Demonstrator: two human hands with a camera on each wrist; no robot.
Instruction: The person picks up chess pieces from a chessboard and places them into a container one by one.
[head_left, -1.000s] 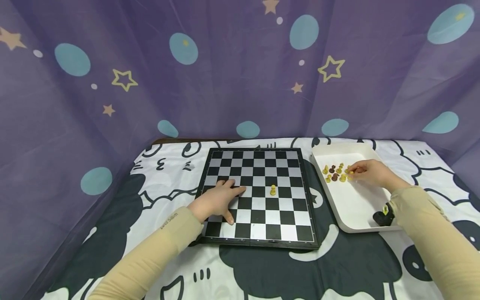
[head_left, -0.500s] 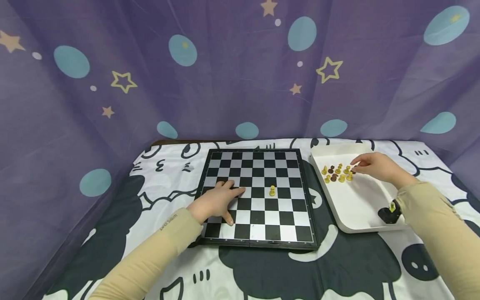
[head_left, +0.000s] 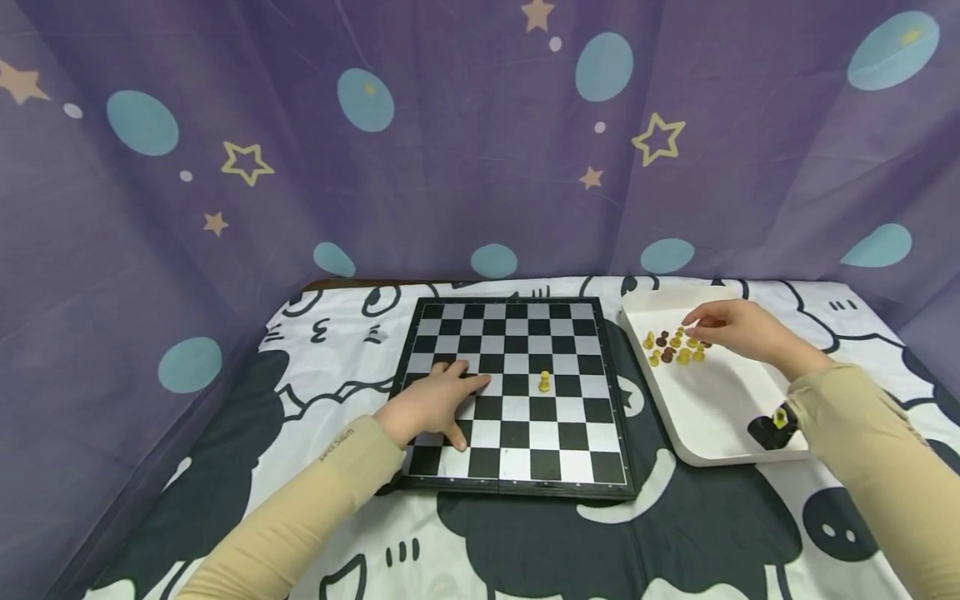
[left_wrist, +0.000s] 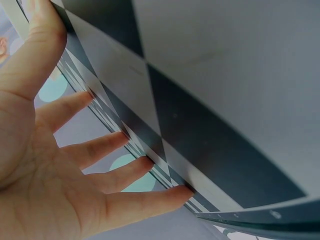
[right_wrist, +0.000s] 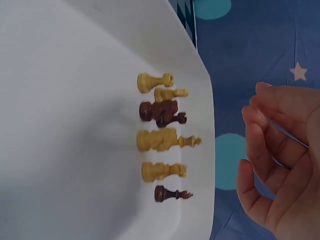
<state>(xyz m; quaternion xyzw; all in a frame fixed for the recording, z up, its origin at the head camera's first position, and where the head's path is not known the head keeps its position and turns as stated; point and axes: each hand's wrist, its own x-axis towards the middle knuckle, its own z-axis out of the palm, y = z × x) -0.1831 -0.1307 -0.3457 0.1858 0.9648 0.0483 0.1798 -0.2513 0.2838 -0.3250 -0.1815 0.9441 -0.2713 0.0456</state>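
My left hand (head_left: 435, 402) rests on the left side of a black-and-white chessboard (head_left: 517, 462), fingers spread. In the left wrist view its fingertips touch the squares (left_wrist: 215, 140). One yellow pawn (head_left: 544, 382) stands upright on the board, right of that hand. Over the white tray (head_left: 712, 425) hovers my right hand (head_left: 742, 331), just above several chess pieces (head_left: 683, 357). Its fingers are loosely bent, and the right wrist view shows nothing between them. Upright there are a yellow rook (right_wrist: 155, 81), a dark knight (right_wrist: 159, 110) and a dark bishop (right_wrist: 172, 194).
A black wrist-camera mount (head_left: 772, 429) is on the right wrist, over the tray's near right part. Under board and tray lies a cartoon-print cloth (head_left: 555, 550). Behind them hangs a purple curtain (head_left: 480, 167) with stars and blue ovals.
My right hand lifted from the pieces and drew right, uncovering some of them, then shifted back left above them. The left hand and the pawn on the board stay put.
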